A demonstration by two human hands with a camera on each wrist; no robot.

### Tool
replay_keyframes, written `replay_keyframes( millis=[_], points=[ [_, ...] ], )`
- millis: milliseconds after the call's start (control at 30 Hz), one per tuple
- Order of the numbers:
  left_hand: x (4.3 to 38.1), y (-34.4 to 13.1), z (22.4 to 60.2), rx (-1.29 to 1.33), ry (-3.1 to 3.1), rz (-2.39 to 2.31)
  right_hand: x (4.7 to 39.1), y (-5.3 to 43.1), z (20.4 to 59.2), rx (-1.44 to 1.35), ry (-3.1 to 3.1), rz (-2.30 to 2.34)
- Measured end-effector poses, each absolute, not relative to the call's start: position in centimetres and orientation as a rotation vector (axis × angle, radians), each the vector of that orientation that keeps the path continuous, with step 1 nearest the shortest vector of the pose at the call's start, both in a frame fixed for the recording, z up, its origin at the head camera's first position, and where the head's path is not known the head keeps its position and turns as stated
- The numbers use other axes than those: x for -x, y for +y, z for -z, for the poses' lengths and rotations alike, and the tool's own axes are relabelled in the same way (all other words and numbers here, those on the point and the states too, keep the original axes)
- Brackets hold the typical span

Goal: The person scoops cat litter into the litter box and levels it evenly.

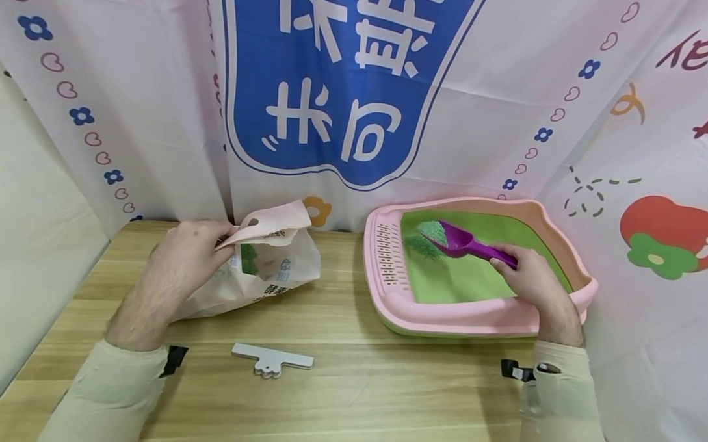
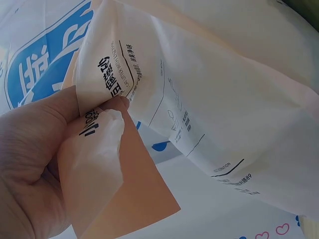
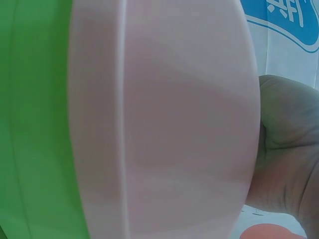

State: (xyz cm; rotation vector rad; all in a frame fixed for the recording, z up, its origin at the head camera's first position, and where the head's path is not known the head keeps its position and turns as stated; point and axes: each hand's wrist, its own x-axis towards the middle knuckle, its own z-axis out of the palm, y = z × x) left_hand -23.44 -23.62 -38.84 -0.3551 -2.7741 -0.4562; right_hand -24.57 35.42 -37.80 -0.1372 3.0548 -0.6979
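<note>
At the left of the head view, my left hand (image 1: pixel 191 251) pinches the top edge of a white plastic bag (image 1: pixel 296 261) of litter. In the left wrist view the bag's printed film (image 2: pixel 164 89) hangs from thumb and fingers, a peach-coloured flap below. My right hand (image 1: pixel 530 276) grips the handle of a purple scoop (image 1: pixel 459 241) over the pink-and-green litter box (image 1: pixel 444 313). Green granules (image 1: pixel 432 231) fill the scoop's bowl, and more granules lie on the green floor beneath it. The box wall (image 3: pixel 184 119) covers most of the right wrist view and hides the scoop and fingers.
A white clip (image 1: pixel 273 359) lies on the wooden table (image 1: pixel 371 397) in front of the bag. Behind the table hangs a printed white cloth (image 1: pixel 451 120), which continues down the right side. The box has a slotted panel (image 1: pixel 390 255) along its left side.
</note>
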Motion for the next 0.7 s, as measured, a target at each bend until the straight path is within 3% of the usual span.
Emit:
replay_keyframes(
  millis=[700],
  points=[
    [23.35,-23.64,38.9,0.362,-2.759,0.455,24.65,36.07,37.95,0.123,3.032,0.647]
  ],
)
